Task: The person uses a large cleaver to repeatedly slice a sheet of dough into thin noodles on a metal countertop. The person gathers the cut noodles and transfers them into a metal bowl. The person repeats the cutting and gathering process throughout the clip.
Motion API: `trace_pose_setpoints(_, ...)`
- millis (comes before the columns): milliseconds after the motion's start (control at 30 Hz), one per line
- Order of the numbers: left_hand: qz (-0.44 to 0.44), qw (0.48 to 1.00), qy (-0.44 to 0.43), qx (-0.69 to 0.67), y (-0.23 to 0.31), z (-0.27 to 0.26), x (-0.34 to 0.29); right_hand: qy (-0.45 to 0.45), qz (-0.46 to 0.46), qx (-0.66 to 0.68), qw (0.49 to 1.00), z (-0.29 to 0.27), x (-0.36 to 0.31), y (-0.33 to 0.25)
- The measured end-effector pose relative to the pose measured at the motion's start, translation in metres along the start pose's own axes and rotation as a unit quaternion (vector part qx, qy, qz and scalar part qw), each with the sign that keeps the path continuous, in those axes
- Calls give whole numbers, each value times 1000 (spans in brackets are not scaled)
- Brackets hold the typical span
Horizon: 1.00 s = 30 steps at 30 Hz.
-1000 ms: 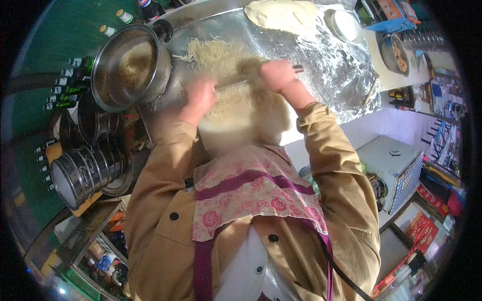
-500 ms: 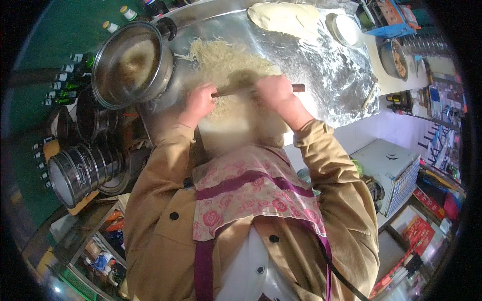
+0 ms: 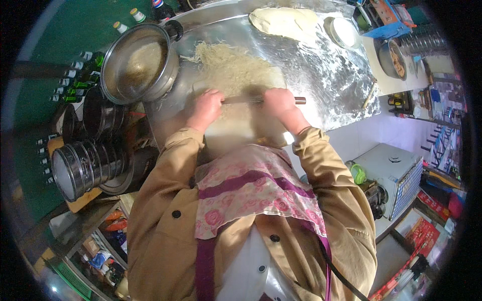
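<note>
The rolling pin [image 3: 261, 100] lies across the middle of the frame, a little above centre, on a pale sheet of dough [image 3: 240, 128] spread on the metal bench [image 3: 331, 85]. My left hand [image 3: 205, 108] presses down on the pin's left end, fingers curled over it, and my right hand [image 3: 281, 104] is closed over the pin nearer its right end, whose tip sticks out past my knuckles. Just beyond the pin, toward the top of the frame, sits a heap of shredded dough strands [image 3: 228, 65]. At the upper left a large steel pot [image 3: 138, 62] stands at the bench edge. A flat oval of dough [image 3: 283, 21] lies at the top centre, with a small round bowl [image 3: 344, 31] just to its right.
</note>
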State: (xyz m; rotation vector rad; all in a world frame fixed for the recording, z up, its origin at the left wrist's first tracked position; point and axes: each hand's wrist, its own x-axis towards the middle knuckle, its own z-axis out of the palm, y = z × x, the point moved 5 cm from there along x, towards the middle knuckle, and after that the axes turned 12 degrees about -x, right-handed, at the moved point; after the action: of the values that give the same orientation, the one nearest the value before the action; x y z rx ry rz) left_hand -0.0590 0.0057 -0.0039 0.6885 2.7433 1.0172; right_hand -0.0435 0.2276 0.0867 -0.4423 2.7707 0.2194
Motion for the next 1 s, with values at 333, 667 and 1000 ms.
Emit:
trace_pose_setpoints(333,9,993,-45,109,17,-54,11,44,4,107,993,45,-16,0)
trace_pose_setpoints(667,66,972,-134,181,-60,-48,-13,2,-158,264,951,41,-47,-116)
trace_pose_setpoints(1000,149,982,-48,104,-5,-25,44,-4,34,145,989,63,-47,-34)
